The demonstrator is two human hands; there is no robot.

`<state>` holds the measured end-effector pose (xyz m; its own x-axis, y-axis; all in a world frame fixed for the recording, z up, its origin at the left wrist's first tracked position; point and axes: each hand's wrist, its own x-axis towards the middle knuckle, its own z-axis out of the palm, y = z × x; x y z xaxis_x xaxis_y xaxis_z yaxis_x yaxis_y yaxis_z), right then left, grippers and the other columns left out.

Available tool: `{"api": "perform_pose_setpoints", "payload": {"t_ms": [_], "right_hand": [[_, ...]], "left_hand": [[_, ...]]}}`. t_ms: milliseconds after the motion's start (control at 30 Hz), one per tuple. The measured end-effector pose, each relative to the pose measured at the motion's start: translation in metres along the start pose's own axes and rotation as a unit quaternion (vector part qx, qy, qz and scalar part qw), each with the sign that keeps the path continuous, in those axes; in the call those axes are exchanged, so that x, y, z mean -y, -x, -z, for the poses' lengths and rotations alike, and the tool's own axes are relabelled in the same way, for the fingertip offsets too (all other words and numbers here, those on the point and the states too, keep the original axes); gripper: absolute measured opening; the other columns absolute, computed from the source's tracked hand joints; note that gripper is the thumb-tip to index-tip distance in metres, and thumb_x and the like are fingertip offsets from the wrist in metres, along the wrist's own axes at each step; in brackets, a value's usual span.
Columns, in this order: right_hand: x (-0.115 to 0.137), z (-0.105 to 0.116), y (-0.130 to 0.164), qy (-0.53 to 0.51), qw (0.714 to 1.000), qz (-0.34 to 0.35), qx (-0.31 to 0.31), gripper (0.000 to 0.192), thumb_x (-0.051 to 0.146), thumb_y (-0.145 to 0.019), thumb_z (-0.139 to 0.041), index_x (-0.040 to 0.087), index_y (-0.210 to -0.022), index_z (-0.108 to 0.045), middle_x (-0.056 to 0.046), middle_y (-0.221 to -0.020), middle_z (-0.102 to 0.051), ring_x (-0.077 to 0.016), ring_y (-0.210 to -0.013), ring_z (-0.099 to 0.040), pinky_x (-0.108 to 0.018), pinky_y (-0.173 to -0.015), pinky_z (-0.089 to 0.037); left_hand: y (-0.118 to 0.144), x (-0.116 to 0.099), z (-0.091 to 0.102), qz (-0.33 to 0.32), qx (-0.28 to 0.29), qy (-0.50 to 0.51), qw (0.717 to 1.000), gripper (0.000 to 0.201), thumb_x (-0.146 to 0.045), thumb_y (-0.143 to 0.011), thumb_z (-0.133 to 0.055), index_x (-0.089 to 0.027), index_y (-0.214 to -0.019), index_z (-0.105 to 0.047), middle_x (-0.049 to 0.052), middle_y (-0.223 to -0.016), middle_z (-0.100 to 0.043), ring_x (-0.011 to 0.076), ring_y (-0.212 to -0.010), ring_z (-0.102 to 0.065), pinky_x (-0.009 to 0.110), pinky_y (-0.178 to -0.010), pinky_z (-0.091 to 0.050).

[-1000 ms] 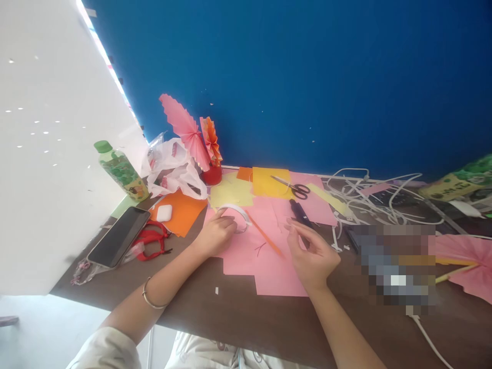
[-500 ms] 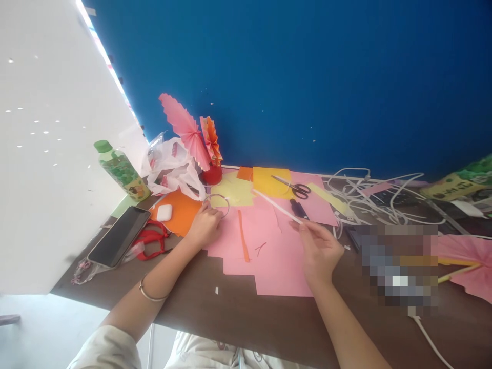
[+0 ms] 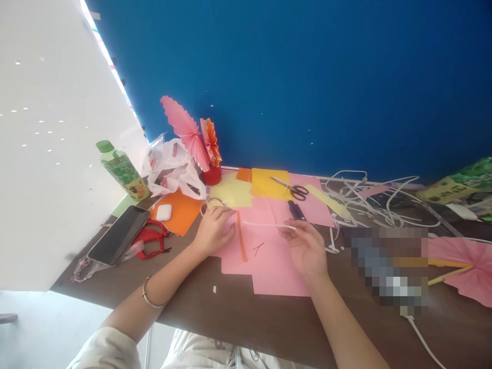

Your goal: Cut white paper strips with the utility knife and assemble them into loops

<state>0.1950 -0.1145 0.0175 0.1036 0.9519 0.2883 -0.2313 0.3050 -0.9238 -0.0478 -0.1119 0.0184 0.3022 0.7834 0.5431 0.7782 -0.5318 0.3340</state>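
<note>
Head view, read from the fingertips outward. I see the right hand (image 3: 305, 248) pinching one end of a thin white strip (image 3: 265, 224) between thumb and forefinger; the strip runs left from the fingertips, low over the pink paper sheet (image 3: 269, 266). I see the left hand (image 3: 213, 230) with fingers curled down onto a thin metal ring (image 3: 209, 202), which lies at the far edge of that hand, partly over a yellow sheet (image 3: 230, 192). Whether the fingers grip the ring or only press on it, I cannot tell. A bangle (image 3: 149, 297) sits on the left forearm.

Between the two hands an orange paper strip (image 3: 242, 243) lies on the pink sheet, just right of the left hand. Far of the right hand I note a dark pen-like tool (image 3: 295, 209) and a pair of scissors (image 3: 292, 189) on a deeper yellow sheet (image 3: 269, 183).

Left of the left hand: an orange sheet (image 3: 184, 212) carrying a white earbud case (image 3: 164, 212), then red scissors (image 3: 151, 240), then a phone (image 3: 119, 234). At the far left stands a green-capped bottle (image 3: 123, 171); near it are a plastic bag (image 3: 172, 171) and pleated pink and orange paper fans (image 3: 192, 133) in a red holder.

At the right, a tangle of white cables (image 3: 369, 197) covers the brown table (image 3: 269, 323). Another pink pleated fan (image 3: 465, 266) lies at the right edge.
</note>
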Motion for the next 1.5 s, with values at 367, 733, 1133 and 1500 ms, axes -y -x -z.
{"api": "perform_pose_setpoints", "payload": {"t_ms": [367, 733, 1133, 1500], "right_hand": [[0.001, 0.007, -0.004, -0.005, 0.992, -0.019, 0.122, 0.023, 0.034, -0.082, -0.037, 0.024, -0.085, -0.058, -0.003, -0.069, -0.059, -0.018, -0.063, -0.06, -0.034, -0.055, -0.052], [0.021, 0.013, 0.005, -0.241, 0.946, -0.202, 0.075, 0.033, 0.036, -0.056, -0.066, 0.029, -0.088, -0.066, -0.001, -0.079, -0.06, -0.0145, -0.076, -0.06, -0.024, -0.07, -0.054], [0.027, 0.013, -0.009, -0.094, 0.99, -0.101, -0.029, 0.019, 0.029, -0.056, -0.079, 0.03, -0.068, -0.064, 0.005, -0.065, -0.062, -0.0094, -0.059, -0.059, -0.019, -0.047, -0.048], [0.08, -0.021, -0.022, 0.019, 0.98, -0.183, 0.082, 0.019, 0.026, -0.052, -0.082, 0.022, -0.064, -0.067, 0.0, -0.062, -0.064, -0.0135, -0.058, -0.062, -0.03, -0.064, -0.053]], "left_hand": [[-0.015, -0.003, -0.018, 0.115, 0.045, -0.064, 0.99, 0.016, -0.018, -0.079, -0.048, -0.014, -0.076, -0.064, 0.01, -0.083, -0.057, 0.0252, -0.086, -0.05, 0.042, -0.075, -0.042], [-0.048, -0.027, -0.037, 0.258, 0.204, -0.113, 0.938, 0.025, -0.022, -0.082, -0.045, -0.009, -0.073, -0.065, 0.018, -0.094, -0.054, 0.0335, -0.096, -0.046, 0.047, -0.08, -0.032], [-0.049, -0.014, -0.043, 0.389, 0.018, 0.626, 0.675, 0.03, -0.018, -0.061, -0.076, -0.013, -0.087, -0.062, 0.006, -0.073, -0.067, 0.0142, -0.07, -0.064, 0.032, -0.081, -0.048], [-0.044, -0.022, -0.057, 0.374, -0.02, 0.746, 0.551, 0.017, -0.021, -0.069, -0.071, -0.01, -0.077, -0.06, 0.011, -0.081, -0.069, 0.0215, -0.083, -0.067, 0.04, -0.09, -0.046]]}}
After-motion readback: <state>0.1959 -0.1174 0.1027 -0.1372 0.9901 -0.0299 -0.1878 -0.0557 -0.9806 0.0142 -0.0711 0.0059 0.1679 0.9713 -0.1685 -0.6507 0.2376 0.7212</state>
